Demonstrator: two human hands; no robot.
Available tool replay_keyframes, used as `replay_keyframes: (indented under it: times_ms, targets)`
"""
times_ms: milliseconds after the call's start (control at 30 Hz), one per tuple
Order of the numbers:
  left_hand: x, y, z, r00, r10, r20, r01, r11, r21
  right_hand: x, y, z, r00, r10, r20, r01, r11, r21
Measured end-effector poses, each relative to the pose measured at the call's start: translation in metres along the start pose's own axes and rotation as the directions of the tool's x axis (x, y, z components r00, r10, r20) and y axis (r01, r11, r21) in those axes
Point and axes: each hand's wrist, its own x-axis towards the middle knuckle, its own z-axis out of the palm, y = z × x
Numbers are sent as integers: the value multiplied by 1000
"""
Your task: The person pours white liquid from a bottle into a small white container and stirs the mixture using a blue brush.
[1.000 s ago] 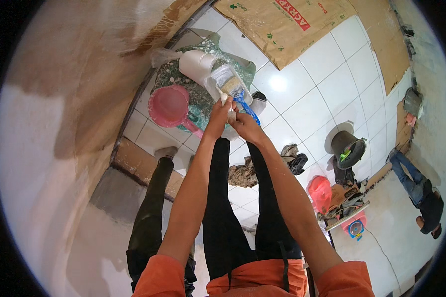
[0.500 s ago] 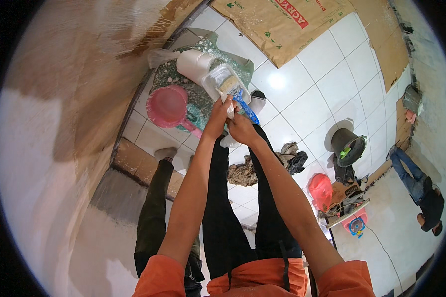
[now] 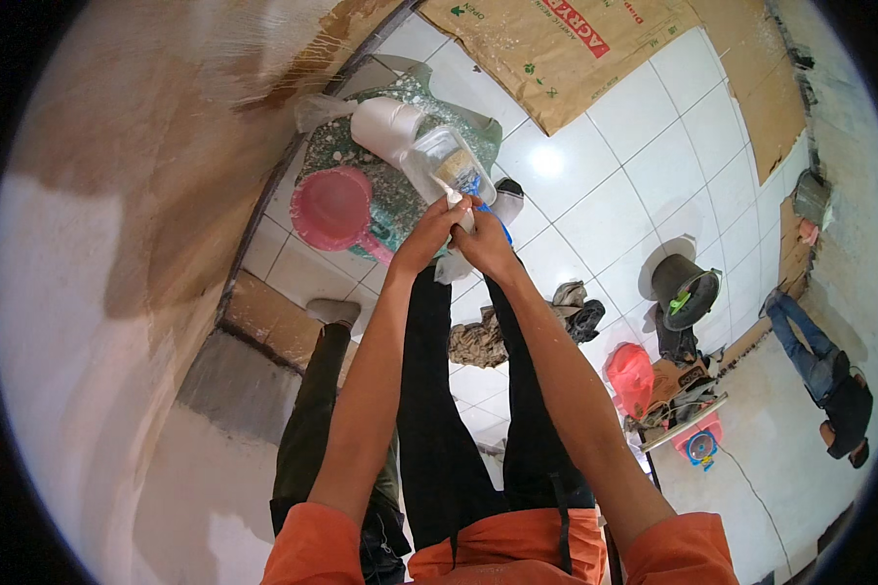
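Observation:
My left hand (image 3: 431, 234) and my right hand (image 3: 484, 244) meet in front of me, fingers closed around a slim white object (image 3: 463, 216) whose kind I cannot make out. Just beyond them a clear plastic tub (image 3: 485, 161) holds a paintbrush (image 3: 455, 168) with pale bristles and a blue handle, partly hidden by my hands. The tub rests on a green, paint-spattered stool (image 3: 395, 200). Beside it lie a thick white roll (image 3: 384, 127) and a pink dipper (image 3: 332, 209) with its handle toward me.
Cardboard sheets (image 3: 566, 68) cover part of the white tile floor. To the right stand a dark bucket (image 3: 683, 292), crumpled cloths (image 3: 478, 341) and a red bag (image 3: 631, 378). Another person's legs (image 3: 312, 419) are close on my left; a person in jeans (image 3: 819, 361) is far right.
Both hands have shifted slightly right with the white object, now covering more of the brush's blue handle. The foot at the left has moved slightly.

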Motion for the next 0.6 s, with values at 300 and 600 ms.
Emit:
replay_keyframes:
  times_ms: [300, 600]
  targets:
    - [6, -3, 0, 997, -17, -72, 11, 997, -79, 4, 9, 5, 971, 25, 238, -118, 916, 384]
    - [18, -7, -7, 999, -45, -18, 43, 994, -101, 9, 21, 6, 973, -25, 229, -84, 888, 453]
